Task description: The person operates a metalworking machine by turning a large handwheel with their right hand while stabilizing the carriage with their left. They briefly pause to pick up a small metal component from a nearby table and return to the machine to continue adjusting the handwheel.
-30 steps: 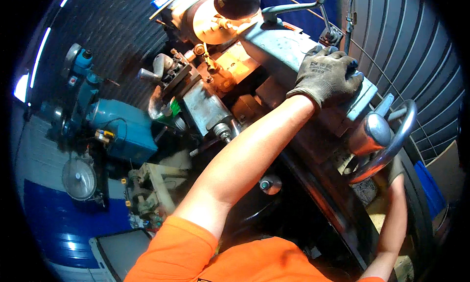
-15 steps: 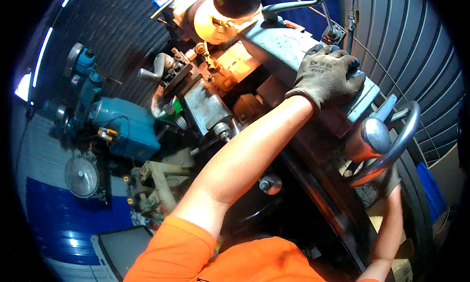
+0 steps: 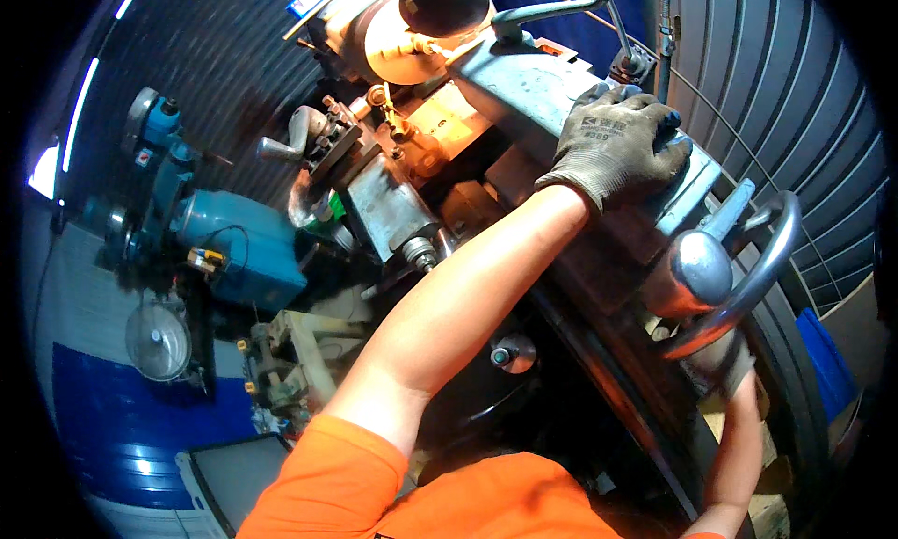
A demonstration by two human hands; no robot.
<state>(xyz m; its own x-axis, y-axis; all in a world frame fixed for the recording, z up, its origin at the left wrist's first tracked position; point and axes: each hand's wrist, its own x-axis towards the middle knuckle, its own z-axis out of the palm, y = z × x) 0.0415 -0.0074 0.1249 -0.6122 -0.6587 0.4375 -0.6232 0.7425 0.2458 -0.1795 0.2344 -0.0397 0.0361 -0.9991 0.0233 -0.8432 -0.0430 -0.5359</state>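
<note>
My left hand (image 3: 617,144), in a worn grey-brown work glove, lies palm down on the pale blue-grey tailstock (image 3: 524,85) of a lathe. Its fingers are spread over the top, the thumb out to the side. At the tailstock's near end is a curved metal handwheel (image 3: 781,254) around a rounded, shiny hub (image 3: 703,266). My right hand (image 3: 725,359), gloved too, is low behind the wheel's lower rim. The rim and shadow hide its fingers, so its grip does not show.
Left of my forearm sits the lathe carriage with its tool post (image 3: 327,146) and crank handle. A lamp (image 3: 444,6) lights the chuck end. A long lever (image 3: 552,13) rises from the tailstock. Farther left stands a teal machine (image 3: 238,235). Ribbed panels (image 3: 776,99) line the right.
The view has shifted slightly, moving the machine a little left in it. My left hand keeps its place on the tailstock. Slightly more of my right glove shows below the wheel.
</note>
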